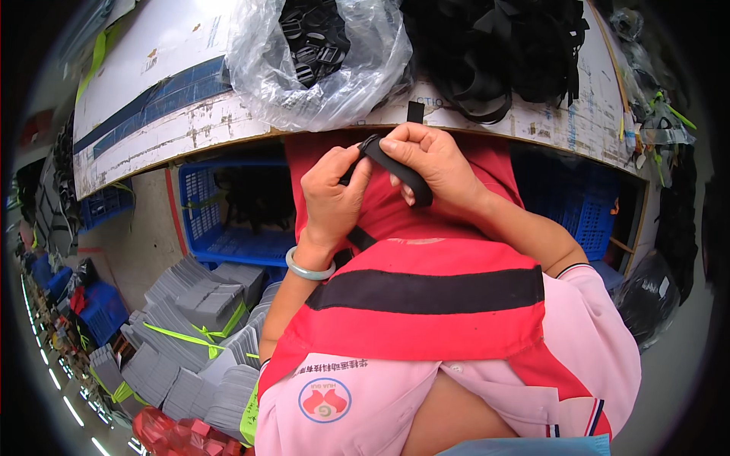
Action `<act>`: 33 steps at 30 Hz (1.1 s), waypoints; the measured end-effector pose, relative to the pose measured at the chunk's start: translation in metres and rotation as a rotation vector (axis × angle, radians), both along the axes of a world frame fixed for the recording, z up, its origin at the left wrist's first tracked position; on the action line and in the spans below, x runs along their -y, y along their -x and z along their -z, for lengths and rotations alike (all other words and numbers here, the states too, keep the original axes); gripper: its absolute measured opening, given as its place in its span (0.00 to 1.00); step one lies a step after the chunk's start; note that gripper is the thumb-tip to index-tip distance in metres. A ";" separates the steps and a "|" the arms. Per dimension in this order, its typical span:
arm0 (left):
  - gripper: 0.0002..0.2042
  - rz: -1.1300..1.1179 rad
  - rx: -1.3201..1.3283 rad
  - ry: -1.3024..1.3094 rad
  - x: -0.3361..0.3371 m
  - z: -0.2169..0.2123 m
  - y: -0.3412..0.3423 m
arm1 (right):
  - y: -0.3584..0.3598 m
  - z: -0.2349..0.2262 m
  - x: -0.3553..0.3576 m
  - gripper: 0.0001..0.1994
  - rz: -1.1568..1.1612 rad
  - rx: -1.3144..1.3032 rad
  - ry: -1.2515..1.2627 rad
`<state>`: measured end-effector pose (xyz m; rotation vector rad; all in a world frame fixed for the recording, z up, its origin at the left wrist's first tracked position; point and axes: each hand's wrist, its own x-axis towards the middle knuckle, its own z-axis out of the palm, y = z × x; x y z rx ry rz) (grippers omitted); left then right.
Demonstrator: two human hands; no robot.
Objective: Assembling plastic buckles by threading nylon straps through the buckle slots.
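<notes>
My left hand (331, 199) and my right hand (430, 163) meet just below the table edge, both pinching a black webbing strap (401, 176). The strap runs between the thumbs and fingers, with a small black buckle piece (370, 143) at its upper end. A pale green bangle (309, 267) sits on my left wrist. Below the hands lies my red apron with a black stripe (426, 290) over a pink shirt. Another bit of black strap (359, 239) shows under my left hand.
The worn white table (190, 121) bears a clear plastic bag of black buckles (315, 53) and a pile of black straps (494, 53). Blue crates (220, 220) stand under it. Bundles of grey pieces tied with green tape (198, 327) lie at lower left.
</notes>
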<state>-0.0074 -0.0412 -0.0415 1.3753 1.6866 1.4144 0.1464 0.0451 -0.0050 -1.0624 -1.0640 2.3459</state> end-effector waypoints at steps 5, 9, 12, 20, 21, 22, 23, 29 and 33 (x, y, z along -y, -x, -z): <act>0.07 -0.024 0.048 0.056 0.005 0.002 0.000 | 0.000 0.013 -0.001 0.12 -0.005 0.013 -0.052; 0.08 0.047 -0.048 -0.016 0.006 0.003 -0.001 | -0.001 0.014 -0.013 0.14 -0.069 -0.008 0.052; 0.08 0.105 0.051 -0.048 0.005 0.010 0.003 | -0.007 0.022 -0.018 0.13 -0.202 0.074 0.013; 0.11 -0.041 1.059 0.399 0.008 0.008 0.001 | -0.008 0.011 0.003 0.06 -0.058 0.072 -1.012; 0.11 -0.073 0.952 0.365 0.006 0.003 0.000 | -0.006 -0.005 0.007 0.05 -0.001 0.016 -1.042; 0.10 -0.104 0.845 0.330 0.005 -0.001 -0.001 | -0.007 -0.013 0.007 0.05 -0.003 0.019 -1.039; 0.10 -0.133 0.811 0.296 0.004 -0.003 -0.003 | -0.009 -0.019 0.005 0.06 -0.133 0.121 -0.843; 0.08 -0.114 0.631 0.250 0.006 -0.003 -0.004 | -0.014 0.011 -0.005 0.13 -0.213 0.275 -0.365; 0.08 -0.086 0.534 0.184 0.008 -0.003 -0.008 | -0.010 0.009 -0.002 0.14 -0.204 0.223 -0.254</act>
